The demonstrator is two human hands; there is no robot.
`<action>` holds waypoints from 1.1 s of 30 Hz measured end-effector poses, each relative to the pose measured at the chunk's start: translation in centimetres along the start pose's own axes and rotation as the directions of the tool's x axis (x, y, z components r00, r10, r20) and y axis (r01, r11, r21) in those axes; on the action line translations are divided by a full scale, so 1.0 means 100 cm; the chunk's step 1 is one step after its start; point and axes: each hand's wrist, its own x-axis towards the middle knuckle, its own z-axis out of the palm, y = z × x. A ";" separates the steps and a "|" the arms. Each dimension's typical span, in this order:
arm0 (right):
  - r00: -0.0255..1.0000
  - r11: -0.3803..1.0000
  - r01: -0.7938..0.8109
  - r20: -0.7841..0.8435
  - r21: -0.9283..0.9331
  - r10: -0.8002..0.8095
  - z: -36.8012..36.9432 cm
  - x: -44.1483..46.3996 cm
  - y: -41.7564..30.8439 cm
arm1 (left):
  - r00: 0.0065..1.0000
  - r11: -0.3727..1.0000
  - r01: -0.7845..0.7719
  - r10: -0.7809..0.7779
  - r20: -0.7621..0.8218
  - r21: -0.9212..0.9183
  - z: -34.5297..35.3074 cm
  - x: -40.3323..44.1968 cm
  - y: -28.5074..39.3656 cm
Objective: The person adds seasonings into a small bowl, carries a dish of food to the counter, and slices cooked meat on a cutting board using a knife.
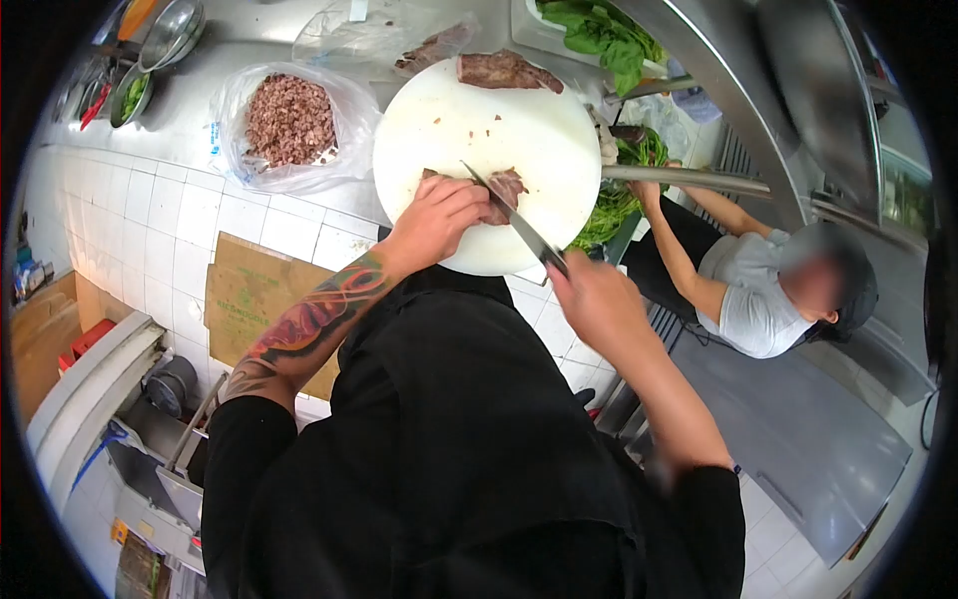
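On the round white cutting board [544,135], my left hand [439,222] presses down with bent fingers on a piece of brown cooked-looking meat [510,187]. My right hand [597,302] grips the handle of a kitchen knife [519,226]. Its blade slants across the meat, close to my left fingertips, with the tip pointing away from me. At the board's far edge lies a larger, long piece of the same meat [507,72]. Small crumbs dot the board between the two pieces. My left fingers hide part of the meat under them.
A clear plastic bag [349,130] of diced meat [290,120] stands left of the board. Another plastic bag [339,35] lies behind. Leafy greens [609,45] fill a white container at the back. Metal bowls [172,35] sit far left. At right, a co-worker [763,275] handles green stems [609,210].
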 end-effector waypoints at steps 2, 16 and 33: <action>0.993 0.998 0.056 -0.108 0.005 -0.056 0.024 0.035 -0.004 | 1.000 1.000 0.014 -0.014 -0.018 0.000 0.000 0.001 0.002; 0.998 0.999 0.008 -0.058 0.039 -0.005 0.000 0.012 -0.008 | 0.997 0.996 0.017 -0.023 -0.077 -0.085 -0.006 0.002 -0.006; 0.995 0.999 -0.022 -0.095 0.042 0.026 0.049 0.057 -0.007 | 0.997 0.986 0.019 -0.030 -0.066 -0.166 -0.016 0.002 -0.011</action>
